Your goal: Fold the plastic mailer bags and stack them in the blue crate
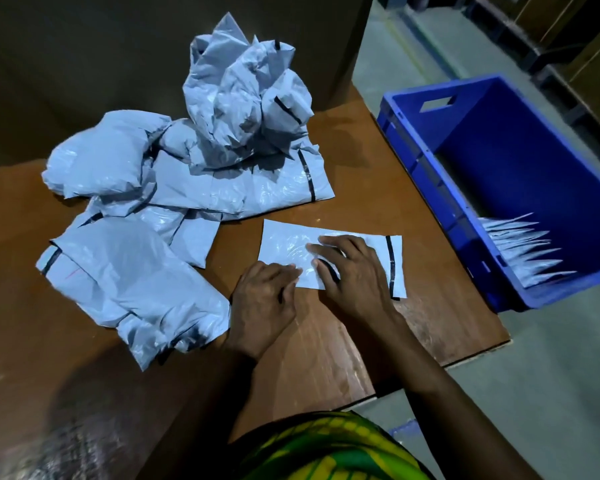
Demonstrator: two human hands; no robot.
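A flat grey mailer bag (pixel 291 244) with a black strip near its right end lies on the brown table (pixel 430 299). My right hand (pixel 350 271) presses on its middle with fingers spread. At the bag's near left edge my left hand (pixel 264 299) touches it with its fingertips; whether it pinches the edge I cannot tell. A heap of crumpled grey mailer bags (pixel 174 188) covers the table's left and back. The blue crate (pixel 506 161) stands to the right of the table, with several folded bags (pixel 523 251) stacked in its near end.
A tall brown wall or board (pixel 84 64) rises behind the table. Grey floor (pixel 551 375) lies to the right beyond the table's edge. Dark racks stand at the far right. My green and yellow garment (pixel 326 448) shows at the bottom.
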